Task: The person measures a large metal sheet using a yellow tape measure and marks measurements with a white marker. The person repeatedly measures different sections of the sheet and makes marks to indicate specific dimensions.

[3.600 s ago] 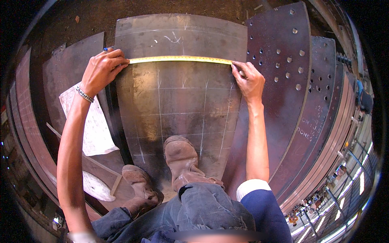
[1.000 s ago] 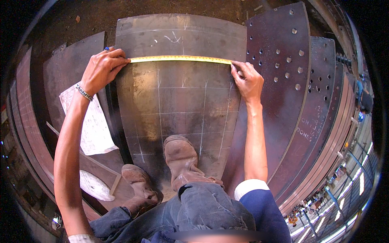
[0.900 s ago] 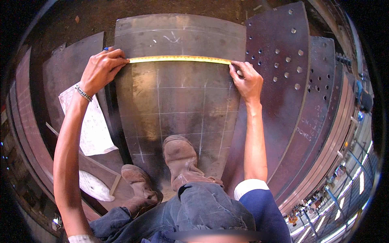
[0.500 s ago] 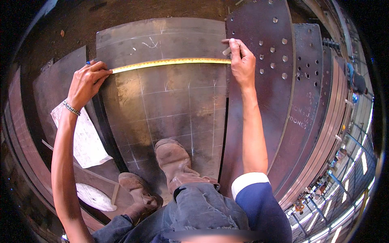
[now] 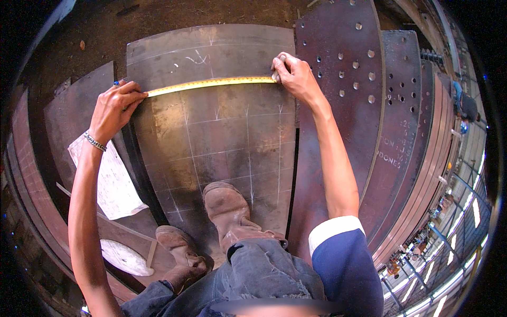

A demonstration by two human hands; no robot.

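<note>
My left hand [image 5: 113, 108] is closed in a pinch on one end of a yellow tape measure [image 5: 211, 83], and a small blue part shows above its knuckles. The blade stretches nearly straight across a dark steel plate [image 5: 237, 132] marked with white lines and arrowheads. At the blade's other visible end, my right hand [image 5: 297, 78] is closed, with a short pale stick like chalk [image 5: 275, 77] partly showing at its fingertips. Its fingers touch or nearly touch the blade; which one I cannot tell.
Right of the plate lies a reddish steel plate [image 5: 338, 132] with round holes, then more drilled and stacked plates [image 5: 404, 105]. A marked white sheet [image 5: 108, 177] and a whitish oval piece [image 5: 124, 257] lie to the left. My boots [image 5: 227, 206] stand near the bottom. A person [image 5: 466, 108] is at far right.
My right hand has moved left, and its fingers have come down to the blade's end. The visible stretch of tape is shorter. My left hand has hardly moved.
</note>
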